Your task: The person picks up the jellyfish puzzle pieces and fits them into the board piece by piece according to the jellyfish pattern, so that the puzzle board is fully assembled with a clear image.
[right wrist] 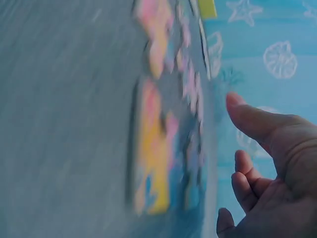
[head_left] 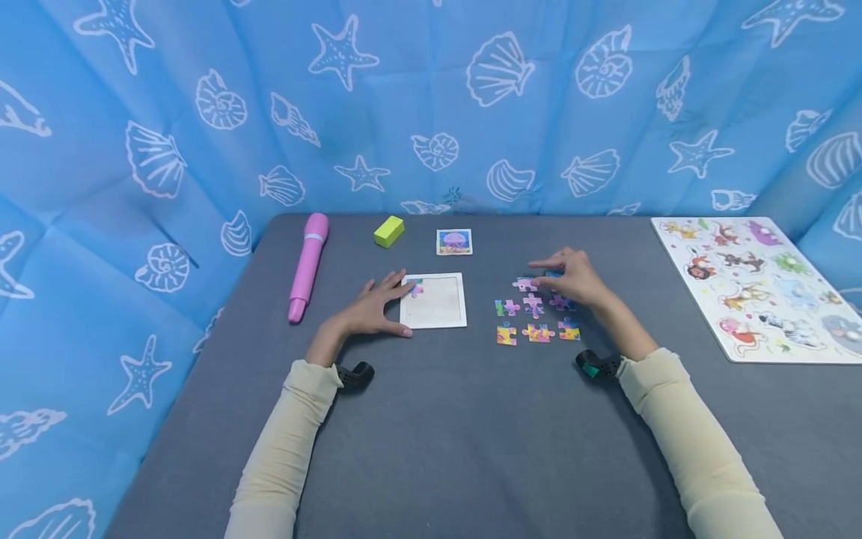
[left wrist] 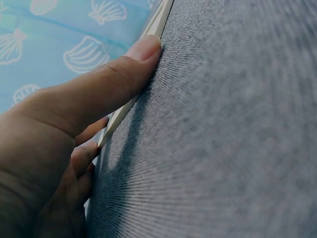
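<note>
In the head view a square white puzzle tray [head_left: 441, 307] lies on the table. One jigsaw piece [head_left: 416, 289] sits in its upper left corner. My left hand [head_left: 367, 311] rests at the tray's left side, fingers spread, the index fingertip by that piece. In the left wrist view my thumb [left wrist: 121, 74] touches the tray's edge [left wrist: 116, 119]. To the tray's right lie several loose jigsaw pieces [head_left: 539, 333], pink, yellow and blue. Over the back ones hovers my right hand [head_left: 578, 281], thumb and index finger apart. The right wrist view shows nothing between its fingers; it partly hides some pieces.
A small jellyfish picture card [head_left: 454, 242] lies behind the tray. At the back left are a yellow-green block [head_left: 388, 231] and a pink microphone-shaped toy [head_left: 309, 269]. A large animal puzzle board [head_left: 761, 288] lies on the right. A blue shell-patterned curtain [head_left: 431, 105] hangs behind the table.
</note>
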`<state>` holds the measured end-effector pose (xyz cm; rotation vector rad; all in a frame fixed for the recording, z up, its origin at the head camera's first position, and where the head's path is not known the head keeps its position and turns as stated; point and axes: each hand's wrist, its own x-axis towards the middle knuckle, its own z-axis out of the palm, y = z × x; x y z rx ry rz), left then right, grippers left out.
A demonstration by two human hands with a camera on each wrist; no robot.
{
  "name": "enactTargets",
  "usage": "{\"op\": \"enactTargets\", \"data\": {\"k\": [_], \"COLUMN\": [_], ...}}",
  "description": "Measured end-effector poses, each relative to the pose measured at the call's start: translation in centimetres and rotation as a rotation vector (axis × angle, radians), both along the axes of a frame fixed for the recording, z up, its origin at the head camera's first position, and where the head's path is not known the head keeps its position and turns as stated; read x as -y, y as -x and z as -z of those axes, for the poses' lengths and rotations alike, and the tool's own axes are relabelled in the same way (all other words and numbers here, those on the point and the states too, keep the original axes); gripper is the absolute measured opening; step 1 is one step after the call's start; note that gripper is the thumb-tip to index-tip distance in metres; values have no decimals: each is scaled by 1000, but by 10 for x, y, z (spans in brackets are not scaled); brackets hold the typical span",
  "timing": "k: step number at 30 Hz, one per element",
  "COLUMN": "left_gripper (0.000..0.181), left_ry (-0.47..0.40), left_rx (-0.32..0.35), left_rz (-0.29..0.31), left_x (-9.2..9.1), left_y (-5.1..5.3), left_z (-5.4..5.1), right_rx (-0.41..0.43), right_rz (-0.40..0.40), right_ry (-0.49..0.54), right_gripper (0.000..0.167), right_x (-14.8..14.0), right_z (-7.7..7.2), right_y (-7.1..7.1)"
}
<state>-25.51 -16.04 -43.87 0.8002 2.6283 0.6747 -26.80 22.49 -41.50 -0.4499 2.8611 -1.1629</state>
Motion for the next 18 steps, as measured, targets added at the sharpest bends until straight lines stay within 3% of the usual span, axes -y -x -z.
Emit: {"op": "enactTargets", "data": {"k": [6, 18], "left_gripper": [96, 97], "left_ry": [-2, -2], "left_rx": [18, 36], "left_rz": [0, 3], "left_x": [0, 1], "left_y": [1, 0], "left_z": [-1, 0], "right_rx": [62, 93], "right_rz": [2, 33], "right_ry": [-80, -109], "right_gripper": [36, 38], "right_x": [-13, -13], "right_z": [6, 16], "right_y": [0, 3]}}
